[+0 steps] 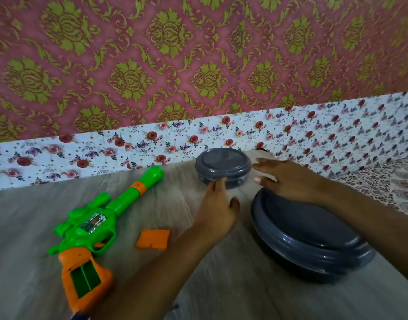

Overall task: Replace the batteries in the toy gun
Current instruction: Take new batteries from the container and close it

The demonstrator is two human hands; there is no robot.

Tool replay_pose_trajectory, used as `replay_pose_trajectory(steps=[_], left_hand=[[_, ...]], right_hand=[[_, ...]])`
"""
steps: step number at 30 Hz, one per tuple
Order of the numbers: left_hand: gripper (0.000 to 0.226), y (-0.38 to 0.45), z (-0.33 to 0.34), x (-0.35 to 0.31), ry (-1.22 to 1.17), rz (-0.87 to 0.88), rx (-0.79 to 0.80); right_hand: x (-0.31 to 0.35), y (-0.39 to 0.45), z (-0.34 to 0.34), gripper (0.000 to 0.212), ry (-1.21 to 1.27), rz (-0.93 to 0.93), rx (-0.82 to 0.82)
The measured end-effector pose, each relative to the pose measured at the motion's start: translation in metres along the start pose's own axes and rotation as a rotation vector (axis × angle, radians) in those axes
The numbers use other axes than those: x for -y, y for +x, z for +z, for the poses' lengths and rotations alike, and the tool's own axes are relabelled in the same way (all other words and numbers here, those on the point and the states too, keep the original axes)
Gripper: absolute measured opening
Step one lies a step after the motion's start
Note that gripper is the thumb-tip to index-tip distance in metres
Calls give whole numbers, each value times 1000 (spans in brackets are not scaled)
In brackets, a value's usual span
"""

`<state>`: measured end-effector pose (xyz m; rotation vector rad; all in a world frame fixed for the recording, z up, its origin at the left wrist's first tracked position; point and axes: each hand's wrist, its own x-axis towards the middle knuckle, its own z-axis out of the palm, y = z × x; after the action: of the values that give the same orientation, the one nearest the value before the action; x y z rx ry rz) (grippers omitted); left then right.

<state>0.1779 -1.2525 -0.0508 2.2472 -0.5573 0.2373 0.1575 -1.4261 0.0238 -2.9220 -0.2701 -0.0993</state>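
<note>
While my left hand (218, 210) reaches, fingers loose, touching the small tub (222, 168), my right hand (288, 179) hovers flat and wide just beside it. The gun (92, 224) lies left on the grey wood-grain surface (221, 285), battery bay open, cover (153, 239) beside it. Floral paper (314, 132) and damask wall (198, 54) stand behind.

Toy gun (87, 225) left of cover (153, 239); containers (222, 168) right.
</note>
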Motion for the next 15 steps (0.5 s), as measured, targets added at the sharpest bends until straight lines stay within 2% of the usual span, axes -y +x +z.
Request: replay_pose_trajectory(steps=[3,5,10,15], left_hand=[[60,-37,5,-15,-93,-9,38],[60,-57,5,-19,-98,3,64],[68,-93,-12,-14,86,59,149],[102,-122,-22,-5,-11,20,116]], right_hand=[[0,-34,4,64,-155,123,138],[3,-47,12,68,-158,170,175],[16,-48,28,66,-119,227,101],[61,-38,38,65,-42,284,21]])
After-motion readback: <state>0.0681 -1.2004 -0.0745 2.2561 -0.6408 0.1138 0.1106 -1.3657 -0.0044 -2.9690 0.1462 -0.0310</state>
